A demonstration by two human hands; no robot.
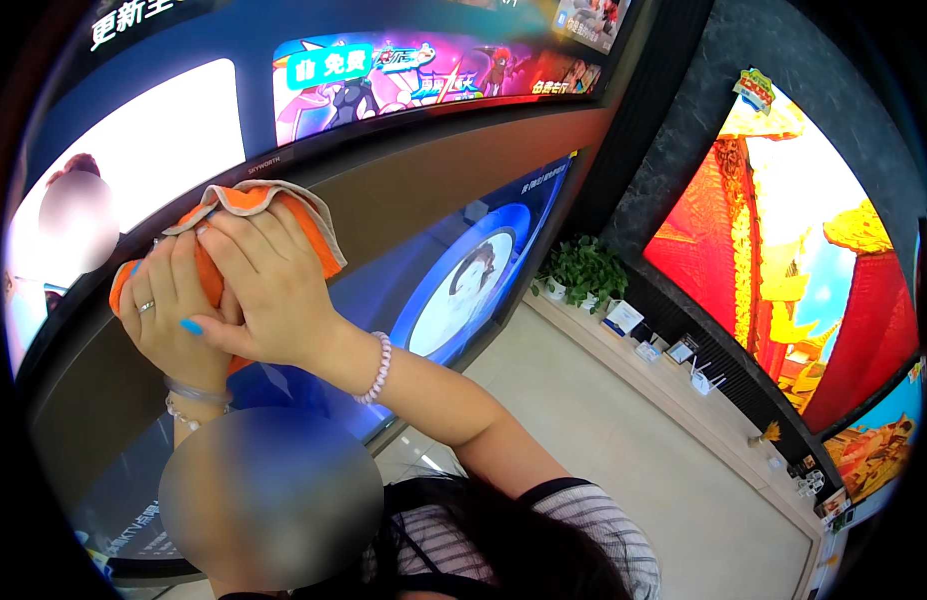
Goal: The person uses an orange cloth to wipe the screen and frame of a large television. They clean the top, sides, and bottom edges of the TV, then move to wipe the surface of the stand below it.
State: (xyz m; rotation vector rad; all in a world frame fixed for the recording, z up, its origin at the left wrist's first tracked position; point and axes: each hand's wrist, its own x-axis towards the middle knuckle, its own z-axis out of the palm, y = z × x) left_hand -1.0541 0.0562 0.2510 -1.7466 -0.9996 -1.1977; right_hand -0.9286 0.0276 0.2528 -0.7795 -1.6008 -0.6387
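Note:
Both my hands are raised together on an orange cloth with a grey edge [319, 225], close to the lower frame of a lit Skyworth television [257, 166]. My left hand [163, 307], with a ring and bracelets at the wrist, presses on the cloth's lower left part. My right hand [265, 285] lies partly over the left one, its fingers on the cloth and its blue-nailed thumb across the left hand. A beaded bracelet [381, 367] circles the right wrist. The cloth is bunched, and its underside is hidden. Whether it touches the frame or the wall panel cannot be told.
A second lit screen [441, 300] stands below the brown panel [433, 172]. On the right, a long wooden shelf [658, 397] bears potted plants [583, 270], cards and a white router [703, 381], under a large bright wall display [778, 262]. The pale tiled floor lies below.

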